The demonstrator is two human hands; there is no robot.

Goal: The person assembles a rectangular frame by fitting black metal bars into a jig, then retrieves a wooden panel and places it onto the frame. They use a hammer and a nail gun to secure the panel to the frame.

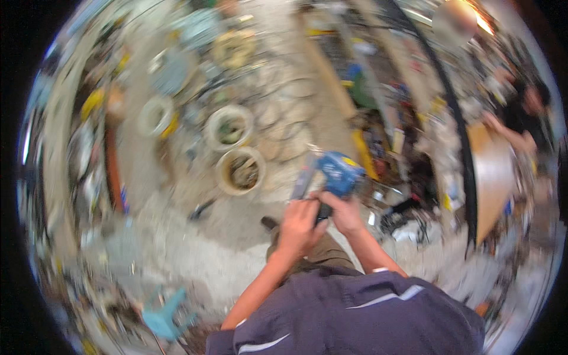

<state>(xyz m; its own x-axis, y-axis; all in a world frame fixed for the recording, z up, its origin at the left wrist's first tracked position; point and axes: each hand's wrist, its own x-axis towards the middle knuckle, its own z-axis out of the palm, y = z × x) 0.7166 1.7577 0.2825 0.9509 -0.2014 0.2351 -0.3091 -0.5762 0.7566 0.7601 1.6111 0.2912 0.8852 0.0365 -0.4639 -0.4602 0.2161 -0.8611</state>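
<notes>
My left hand and my right hand are close together in front of my body. Both are closed around the lower end of a blue tool, which looks like a hand-held power tool with a dark handle. A long, flat grey bar slants up on its left, above the left hand's fingers. Motion blur hides whether the bar belongs to the tool. The right thumb lies against the tool's underside.
On the floor ahead are two pale buckets with things in them, a pale ring-shaped roll and loose cables. A light-blue stool stands lower left. Long cluttered shelving runs ahead right. Another person is far right beside a board.
</notes>
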